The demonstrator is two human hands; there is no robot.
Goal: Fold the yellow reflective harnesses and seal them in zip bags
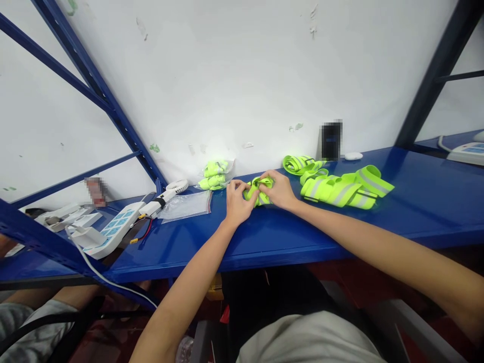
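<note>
Between my two hands, on the blue table, is a bundled fluorescent yellow-green reflective strap [262, 198]. My left hand [239, 200] grips its left side, fingers bent over the top. With thumb and fingers pinched, my right hand [279, 188] holds the upper right side of the same bundle. A loose pile of similar reflective straps [340, 189] with black buckles lies to the right, and a rolled strap [300, 164] sits behind it near the wall. Left of my hands, bagged straps [215, 175] are stacked in clear plastic beside flat clear zip bags [187, 205].
A white power strip [117, 229], a small white fan [177, 187] and a red-black cable [145, 231] occupy the left end. A dark phone-like device [330, 141] leans on the wall beside a white case [353, 156]. Blue shelf posts [124, 126] rise at left; another person's legs show lower left.
</note>
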